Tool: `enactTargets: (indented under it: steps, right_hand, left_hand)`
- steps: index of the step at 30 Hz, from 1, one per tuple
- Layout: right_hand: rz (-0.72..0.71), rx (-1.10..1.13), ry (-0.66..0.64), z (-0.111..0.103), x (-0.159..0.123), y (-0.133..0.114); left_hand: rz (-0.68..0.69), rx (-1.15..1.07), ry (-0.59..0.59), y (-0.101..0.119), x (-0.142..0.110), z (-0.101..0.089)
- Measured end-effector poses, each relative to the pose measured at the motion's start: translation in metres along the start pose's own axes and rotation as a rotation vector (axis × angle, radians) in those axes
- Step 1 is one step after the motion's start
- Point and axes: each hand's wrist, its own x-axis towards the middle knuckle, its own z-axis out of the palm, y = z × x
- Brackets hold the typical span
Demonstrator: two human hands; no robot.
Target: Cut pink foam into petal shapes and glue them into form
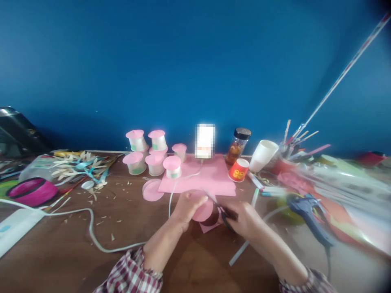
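Note:
My left hand (185,209) is closed on a round piece of pink paper (203,209), with the thumb on top. In my right hand (247,219) are dark-handled scissors (225,218), their blades slanting up and left beside the circle's right edge. A pink paper offcut (208,228) hangs below and right of the circle; how it joins the circle is unclear. Just beyond my hands lie pink paper sheets (210,179), with another pink disc (153,190) at their left. Small white cups topped with pink discs (157,162) stand behind, some stacked.
A red paper cup (238,170), a white cup (263,155) and a dark-lidded jar (237,146) stand at the back right. The blue glue gun (313,221) lies to the right. A white cable (93,232) crosses the table (128,228) on the left, among scraps.

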Motion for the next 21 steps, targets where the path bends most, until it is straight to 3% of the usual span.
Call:
enactTargets:
  steps: [10,21]
  right_hand:
    - [0.019,0.000,-0.019,-0.001,-0.001,0.000]
    - [0.019,-0.006,-0.040,-0.004,0.000,-0.002]
  left_hand:
    - [0.008,-0.011,0.001,0.011,-0.010,0.003]
    - [0.005,0.003,-0.014,0.009,-0.007,0.002]
